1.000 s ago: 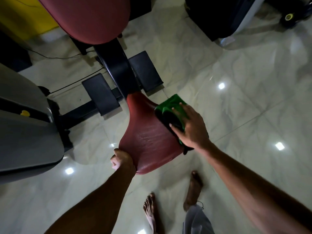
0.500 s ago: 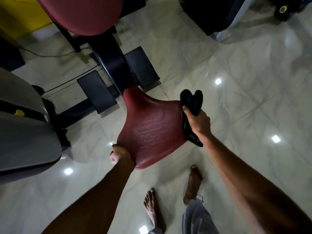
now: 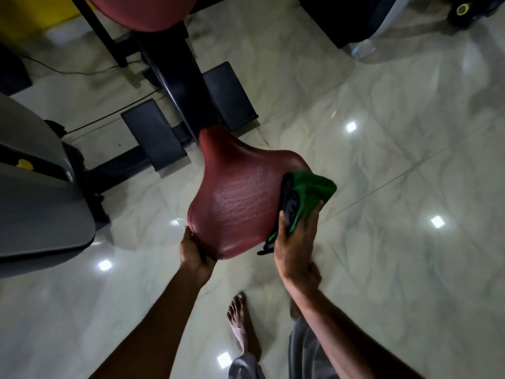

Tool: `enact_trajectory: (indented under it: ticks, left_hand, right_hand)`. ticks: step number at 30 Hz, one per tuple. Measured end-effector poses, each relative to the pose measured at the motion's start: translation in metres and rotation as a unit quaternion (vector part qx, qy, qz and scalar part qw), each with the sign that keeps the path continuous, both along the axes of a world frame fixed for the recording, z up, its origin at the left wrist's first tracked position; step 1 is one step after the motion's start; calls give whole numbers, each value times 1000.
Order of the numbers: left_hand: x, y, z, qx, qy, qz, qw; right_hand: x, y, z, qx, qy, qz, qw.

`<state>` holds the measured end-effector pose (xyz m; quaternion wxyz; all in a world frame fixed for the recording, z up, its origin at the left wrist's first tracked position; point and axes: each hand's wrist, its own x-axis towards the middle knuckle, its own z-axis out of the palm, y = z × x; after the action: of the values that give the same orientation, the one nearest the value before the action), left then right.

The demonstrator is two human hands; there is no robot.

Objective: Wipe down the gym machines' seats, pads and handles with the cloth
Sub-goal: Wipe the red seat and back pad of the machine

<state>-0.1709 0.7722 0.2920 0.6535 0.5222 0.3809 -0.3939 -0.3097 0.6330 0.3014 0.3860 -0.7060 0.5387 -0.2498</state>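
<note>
Right hand (image 3: 296,242), centre-right of frame: fingers and thumb curled round a bunched green cloth with a black face (image 3: 311,190), thumb lying on the black side. The cloth sits against the right edge of the dark red, cracked vinyl seat (image 3: 240,198), its green part hanging off past the rim.

Left hand (image 3: 194,253), lower centre: clamped on the seat's near-left corner, thumb along the edge and the fingers tucked under, out of sight. Both forearms run in from the bottom of the frame.

The seat is broad toward the bottom of the frame and narrows toward the top, where it meets a thick black frame post (image 3: 175,64) climbing to the upper left. A second dark red pad (image 3: 144,12) sits at the post's upper end, cut by the top edge. Two black rectangular footplates flank the post, one to its left (image 3: 153,135) and one to its right (image 3: 229,97).

Left edge: grey moulded machine cover (image 3: 35,201) with a small yellow piece (image 3: 24,164) on it. A thin black cable (image 3: 82,71) trails over the floor at upper left.

Below everything is glossy pale marble-pattern tile floor (image 3: 396,160), showing square light reflections. A bare foot (image 3: 240,318) and grey trouser cloth (image 3: 303,351) sit at bottom centre. Far upper right: dark equipment with a yellow ring (image 3: 461,8), too dim to identify.
</note>
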Motion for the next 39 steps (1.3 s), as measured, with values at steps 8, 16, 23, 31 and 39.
enact_trajectory:
  ticks: [8,16,23,31,39]
  left_hand:
    - [-34,25,1,-82,60,96,990]
    - [-43,32,13,-133,77,180,972]
    - [-37,24,7,-88,90,171,977]
    - [-24,17,8,-46,96,104,989]
    - [-5,-1,12,15,78,30,996]
  right_hand:
    - [-36,21,-14,-247,134,461,841]
    - [65,8,9,-346,164,735,559]
    - [169,23,27,-354,245,666,609]
    - [198,-3,28,-360,260,611,656]
    - [195,-81,28,-373,175,691,595]
